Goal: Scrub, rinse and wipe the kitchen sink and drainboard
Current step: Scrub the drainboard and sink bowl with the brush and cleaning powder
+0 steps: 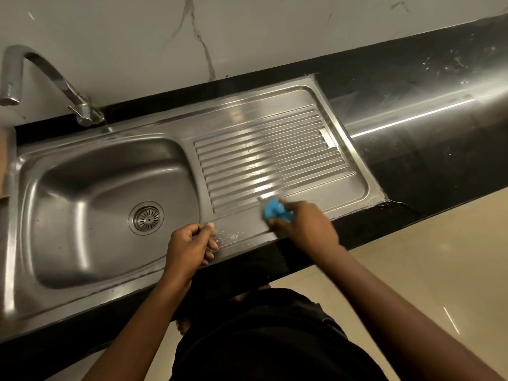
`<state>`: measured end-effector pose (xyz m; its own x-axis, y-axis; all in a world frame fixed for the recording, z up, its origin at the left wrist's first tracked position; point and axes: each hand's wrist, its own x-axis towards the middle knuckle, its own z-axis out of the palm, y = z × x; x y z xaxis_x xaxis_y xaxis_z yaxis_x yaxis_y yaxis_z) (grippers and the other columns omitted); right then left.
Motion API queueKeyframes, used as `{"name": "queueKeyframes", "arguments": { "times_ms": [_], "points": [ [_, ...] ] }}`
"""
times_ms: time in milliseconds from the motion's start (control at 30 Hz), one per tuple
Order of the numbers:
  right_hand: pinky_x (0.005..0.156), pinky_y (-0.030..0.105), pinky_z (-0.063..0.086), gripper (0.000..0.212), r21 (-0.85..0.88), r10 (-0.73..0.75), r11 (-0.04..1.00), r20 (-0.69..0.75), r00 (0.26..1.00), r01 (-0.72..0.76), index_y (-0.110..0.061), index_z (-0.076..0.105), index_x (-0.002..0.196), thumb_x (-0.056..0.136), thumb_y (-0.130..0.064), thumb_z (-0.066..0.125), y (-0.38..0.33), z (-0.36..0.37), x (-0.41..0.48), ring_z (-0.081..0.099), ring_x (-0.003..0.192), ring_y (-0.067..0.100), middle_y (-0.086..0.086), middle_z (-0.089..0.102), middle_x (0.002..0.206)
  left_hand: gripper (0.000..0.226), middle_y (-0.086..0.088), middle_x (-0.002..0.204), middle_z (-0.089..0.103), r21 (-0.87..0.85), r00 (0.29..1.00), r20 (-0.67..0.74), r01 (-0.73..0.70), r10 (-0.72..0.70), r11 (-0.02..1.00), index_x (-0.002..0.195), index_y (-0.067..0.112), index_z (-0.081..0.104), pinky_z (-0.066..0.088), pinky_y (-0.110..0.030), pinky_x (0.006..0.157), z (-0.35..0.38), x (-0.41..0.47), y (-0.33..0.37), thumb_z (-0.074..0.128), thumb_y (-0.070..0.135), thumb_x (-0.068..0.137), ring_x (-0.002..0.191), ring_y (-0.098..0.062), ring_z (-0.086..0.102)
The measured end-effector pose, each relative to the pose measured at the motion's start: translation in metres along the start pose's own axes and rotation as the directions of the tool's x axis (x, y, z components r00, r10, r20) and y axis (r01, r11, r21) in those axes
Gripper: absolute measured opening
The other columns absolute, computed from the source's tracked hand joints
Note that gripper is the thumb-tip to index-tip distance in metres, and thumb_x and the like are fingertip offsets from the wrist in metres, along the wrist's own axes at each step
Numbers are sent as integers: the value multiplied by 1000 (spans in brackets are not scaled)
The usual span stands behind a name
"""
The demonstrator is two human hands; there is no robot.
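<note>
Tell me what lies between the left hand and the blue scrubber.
Only a patch of water droplets on the flat front of the drainboard, between the left hand and the blue scrubber; the head view shows it.

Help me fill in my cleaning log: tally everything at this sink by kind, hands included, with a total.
hands: 2 (left hand, right hand)
blue scrubber: 1
sink basin: 1
drainboard: 1
drain strainer: 1
faucet: 1
total: 7
</note>
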<state>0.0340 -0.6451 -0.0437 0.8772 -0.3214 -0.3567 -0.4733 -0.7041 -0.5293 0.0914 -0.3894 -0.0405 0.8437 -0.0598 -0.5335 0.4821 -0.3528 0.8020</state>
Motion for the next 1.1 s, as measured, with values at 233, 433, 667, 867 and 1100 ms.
{"name": "queueKeyframes", "arguments": {
  "times_ms": [233,433,667,867,1100],
  "points": [
    [62,21,51,62,-75,70,994,-102,992,-77,-30,59,142,90,-61,68,55,-52,4,63,77,1,-3,73,112,28,-11,72,71,0,1000,15,-4,4,1000,90,7,75,49,-31,54,6,3,5,62,28,103,59,-21,61],
    [77,39,63,64,41,163,987,-233,959,-158,-24,57,145,91,-57,69,75,-64,14,69,90,12,7,72,122,28,-10,71,70,14,1000,12,-4,4,1000,90,7,74,49,-31,54,5,-1,1,62,28,103,59,-21,61],
    [87,39,63,66,-22,-98,995,-79,992,97,-41,46,152,93,-67,60,15,18,-8,71,99,12,-2,72,128,29,-12,72,71,23,1000,22,-11,11,1000,91,6,75,49,-32,55,8,1,7,62,28,104,59,-22,61],
    [67,29,57,68,-36,99,994,-184,978,-108,-30,57,146,88,-65,67,79,-63,13,66,83,8,3,73,117,27,-11,74,72,16,1000,19,-14,14,1000,90,9,75,49,-33,57,3,3,4,62,28,103,60,-22,61],
    [70,28,60,59,75,79,995,-189,979,-65,-29,57,143,92,-58,67,46,-37,25,68,81,4,-3,73,116,28,-11,71,71,8,1000,27,-9,9,1000,89,7,75,49,-33,56,6,2,3,63,28,103,60,-23,61]
  ]
}}
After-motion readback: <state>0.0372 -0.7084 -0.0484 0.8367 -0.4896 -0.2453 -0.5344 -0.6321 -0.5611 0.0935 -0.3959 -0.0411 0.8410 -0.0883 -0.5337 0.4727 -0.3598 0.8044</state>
